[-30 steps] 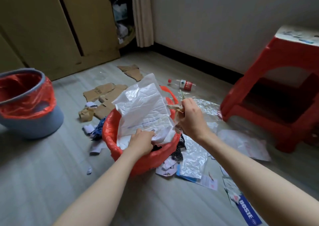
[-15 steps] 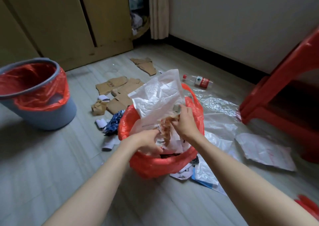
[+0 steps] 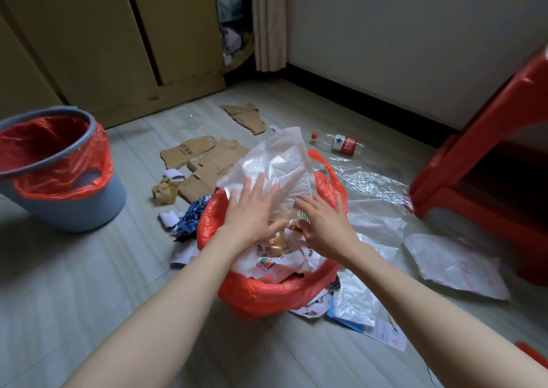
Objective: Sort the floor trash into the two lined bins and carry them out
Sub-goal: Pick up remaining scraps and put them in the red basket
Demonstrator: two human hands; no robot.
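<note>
While your left hand [image 3: 249, 209] and right hand [image 3: 321, 224] lie flat with fingers spread on the white paper [image 3: 278, 165], that sheet stands half out of the near red-lined bin [image 3: 267, 292] on the floor. It looks light, crinkly and springy, so it will likely bounce back unless you press at its middle and fold the tall edge down. The second bin [image 3: 59, 180] sits well apart to your left; cardboard [image 3: 207, 162] and a bottle [image 3: 341, 143] lie beyond.

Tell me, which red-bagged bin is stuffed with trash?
The near bin under both hands, piled with white paper. The grey bin at left shows only its red liner inside.
</note>
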